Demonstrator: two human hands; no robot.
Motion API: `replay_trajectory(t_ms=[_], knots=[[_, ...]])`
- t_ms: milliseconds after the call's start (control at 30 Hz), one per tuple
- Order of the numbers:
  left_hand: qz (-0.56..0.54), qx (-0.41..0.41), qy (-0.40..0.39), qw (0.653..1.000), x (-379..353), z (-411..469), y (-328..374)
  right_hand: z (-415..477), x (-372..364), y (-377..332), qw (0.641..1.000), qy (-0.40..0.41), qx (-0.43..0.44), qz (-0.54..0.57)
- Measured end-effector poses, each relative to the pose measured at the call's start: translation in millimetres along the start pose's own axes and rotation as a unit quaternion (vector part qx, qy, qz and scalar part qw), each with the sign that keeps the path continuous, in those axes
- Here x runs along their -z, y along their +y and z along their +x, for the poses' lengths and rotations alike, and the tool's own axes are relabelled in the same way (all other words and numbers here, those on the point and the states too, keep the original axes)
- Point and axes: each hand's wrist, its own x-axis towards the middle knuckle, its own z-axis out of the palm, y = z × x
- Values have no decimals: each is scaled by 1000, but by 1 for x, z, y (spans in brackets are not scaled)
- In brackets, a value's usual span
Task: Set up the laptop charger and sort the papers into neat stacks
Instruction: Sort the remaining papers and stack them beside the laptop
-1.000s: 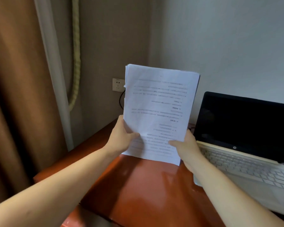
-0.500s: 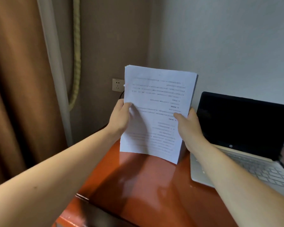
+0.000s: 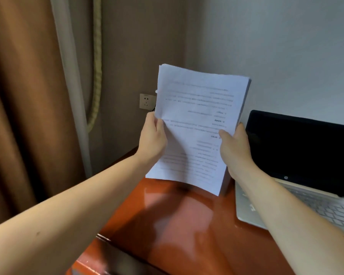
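A thick stack of white printed papers (image 3: 195, 124) stands upright, its bottom edge at or just above the glossy red-brown table (image 3: 183, 231). My left hand (image 3: 152, 136) grips the stack's left edge and my right hand (image 3: 234, 147) grips its right edge, thumbs on the front sheet. An open silver laptop (image 3: 302, 147) with a dark screen sits on the table to the right. A white wall socket (image 3: 146, 101) shows behind the papers' left edge, with a bit of black cable beside it; the rest of the charger is hidden.
A brown curtain (image 3: 24, 108) with a white pole and a rope tie-back hangs at the left. The table's left edge lies close to the curtain. A grey wall rises behind the laptop.
Both hands have slid up from the stack's bottom to its middle. The sheets look more squared up than a second ago.
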Motion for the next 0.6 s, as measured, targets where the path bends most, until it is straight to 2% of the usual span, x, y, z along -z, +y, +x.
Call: replay_trajectory(t_ms=[267, 467, 567, 600], knots=[[-4, 35, 11, 999, -10, -17, -31, -5, -5, 17, 999, -11, -21, -25], [12, 53, 8, 998, -1, 4, -9, 13, 0, 5, 998, -39, -45, -9], [47, 152, -41, 986, 8, 29, -14, 24, -1, 17, 989, -65, -120, -54], [78, 196, -80, 974, 10, 32, -24, 25, -2, 29, 980, -88, -160, -74]])
